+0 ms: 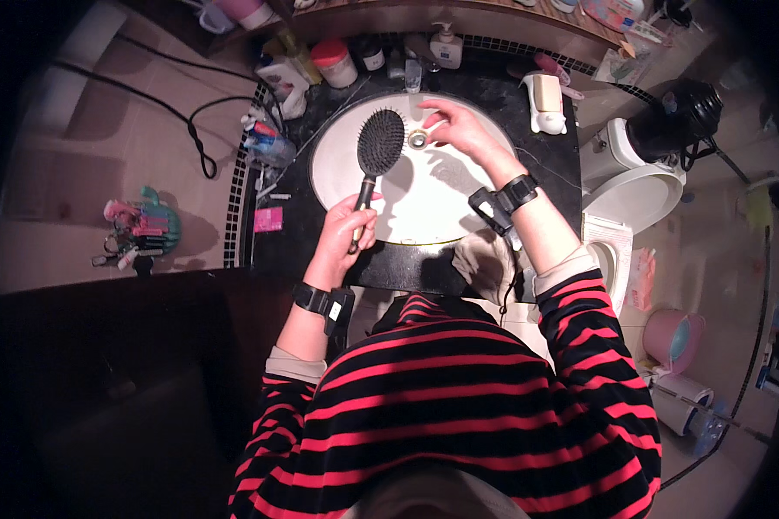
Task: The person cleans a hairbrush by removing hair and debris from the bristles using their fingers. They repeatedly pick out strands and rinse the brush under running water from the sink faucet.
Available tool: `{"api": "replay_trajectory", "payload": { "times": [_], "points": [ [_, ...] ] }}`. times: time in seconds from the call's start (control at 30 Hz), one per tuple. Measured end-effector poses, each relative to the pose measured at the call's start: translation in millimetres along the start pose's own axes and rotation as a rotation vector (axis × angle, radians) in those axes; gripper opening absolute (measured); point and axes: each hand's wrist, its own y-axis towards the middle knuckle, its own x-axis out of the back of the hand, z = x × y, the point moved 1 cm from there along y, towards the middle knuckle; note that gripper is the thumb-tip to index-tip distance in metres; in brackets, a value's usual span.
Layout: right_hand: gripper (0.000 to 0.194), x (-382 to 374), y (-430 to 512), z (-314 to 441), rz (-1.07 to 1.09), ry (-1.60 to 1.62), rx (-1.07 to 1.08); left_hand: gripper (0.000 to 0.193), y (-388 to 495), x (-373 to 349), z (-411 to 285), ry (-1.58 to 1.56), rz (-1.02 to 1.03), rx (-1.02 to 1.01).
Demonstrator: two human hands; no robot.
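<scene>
Over the white washbasin (pixel 428 207), my left hand (pixel 345 233) grips a black paddle hairbrush (pixel 381 143) by its handle, with the oval bristle head pointing away from me and the bristles facing up. My right hand (pixel 456 130) is above the basin near the metal drain (pixel 417 139), fingers bent and spread; I see nothing clearly held in it. Brush and right hand are apart. Both wrists wear black straps with small black devices.
A soap bar (pixel 548 94) lies on a white animal-shaped dish (pixel 549 123) at the right of the black counter (pixel 422 266). A red-lidded jar (pixel 334 63) and a pump bottle (pixel 446 47) stand behind the basin. A cloth (pixel 485 263) hangs at the front edge. A toilet (pixel 636 194) is at the right.
</scene>
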Motion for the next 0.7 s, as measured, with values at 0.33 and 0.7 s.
{"api": "replay_trajectory", "payload": {
  "times": [0.33,0.7],
  "points": [
    [0.038,-31,2,10,-0.233,0.038,0.112,0.033,0,-18,-3,-0.027,0.094,-0.007],
    [0.037,-52,-10,20,-0.481,-0.331,0.263,0.032,1,-24,-2,0.046,0.010,-0.038]
  ]
}}
